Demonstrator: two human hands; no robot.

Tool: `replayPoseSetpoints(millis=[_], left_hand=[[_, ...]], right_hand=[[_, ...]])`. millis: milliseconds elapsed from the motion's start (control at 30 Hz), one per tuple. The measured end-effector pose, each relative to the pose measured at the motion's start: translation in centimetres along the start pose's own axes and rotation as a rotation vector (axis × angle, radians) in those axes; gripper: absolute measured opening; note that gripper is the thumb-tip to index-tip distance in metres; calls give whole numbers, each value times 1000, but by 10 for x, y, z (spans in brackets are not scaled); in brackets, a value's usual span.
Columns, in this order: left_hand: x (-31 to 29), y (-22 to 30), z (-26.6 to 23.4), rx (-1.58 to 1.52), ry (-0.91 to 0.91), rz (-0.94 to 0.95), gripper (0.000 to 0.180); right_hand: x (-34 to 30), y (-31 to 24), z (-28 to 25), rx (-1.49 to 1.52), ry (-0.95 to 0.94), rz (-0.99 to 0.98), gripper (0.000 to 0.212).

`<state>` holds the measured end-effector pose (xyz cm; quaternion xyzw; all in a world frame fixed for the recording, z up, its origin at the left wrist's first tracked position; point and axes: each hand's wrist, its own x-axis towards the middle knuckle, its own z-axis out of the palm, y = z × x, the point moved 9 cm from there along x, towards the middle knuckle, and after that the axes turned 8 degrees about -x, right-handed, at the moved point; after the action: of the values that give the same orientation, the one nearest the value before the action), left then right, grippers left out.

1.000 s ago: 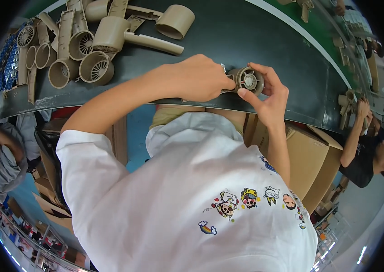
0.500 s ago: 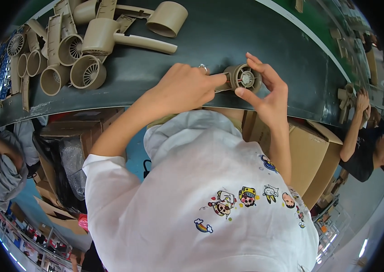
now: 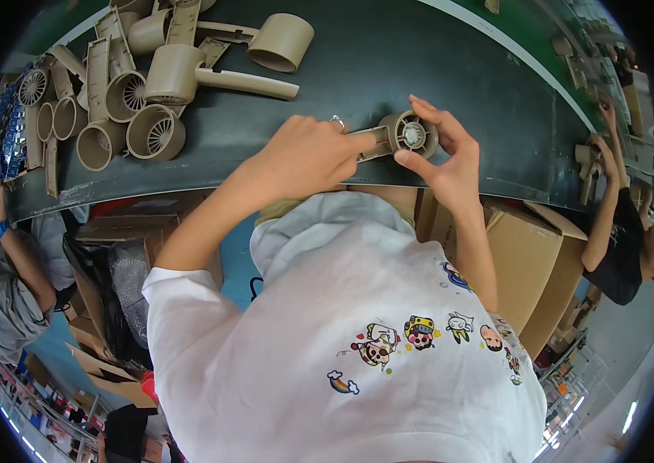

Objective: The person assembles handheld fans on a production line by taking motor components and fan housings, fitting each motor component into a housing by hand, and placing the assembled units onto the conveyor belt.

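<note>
A beige hair dryer housing (image 3: 399, 127) lies at the near edge of the dark table, its round barrel showing a spoked fan part with a pale centre. Its handle is an open trough with a bit of red wire inside. My left hand (image 3: 304, 154), a ring on one finger, is closed round the handle, index finger pressing into the trough. What its curled fingers touch underneath is hidden. On the barrel's right side, my right hand (image 3: 456, 163) grips the rim between thumb and fingers.
Several beige hair dryer housings (image 3: 176, 73) are heaped at the far left, beside blue packed parts (image 3: 1, 135). Cardboard boxes (image 3: 523, 258) stand below the table edge on both sides. A co-worker (image 3: 612, 239) handles beige parts at the right; another person's arm (image 3: 22, 255) reaches in at left.
Both hands and the housing have shifted slightly left. My left index finger has drawn back along the handle, baring more of the trough. At left, a person's hand has come up to the table.
</note>
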<state>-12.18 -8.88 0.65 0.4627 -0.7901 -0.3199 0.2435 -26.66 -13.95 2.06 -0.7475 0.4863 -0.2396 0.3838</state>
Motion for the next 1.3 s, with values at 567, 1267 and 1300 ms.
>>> replayPoseSetpoints(millis=[567,1267,1300], left_hand=[[3,4,-42,-123,166,-67,9],[-91,-372,-461,243,1038,-669,22],[-122,-383,-472,354,1020,-684,24]], right_hand=[[23,-34,2,-182,312,-273,45],[345,-192,167,-344,81,-470,76],[338,-211,180,-343,68,-507,73]])
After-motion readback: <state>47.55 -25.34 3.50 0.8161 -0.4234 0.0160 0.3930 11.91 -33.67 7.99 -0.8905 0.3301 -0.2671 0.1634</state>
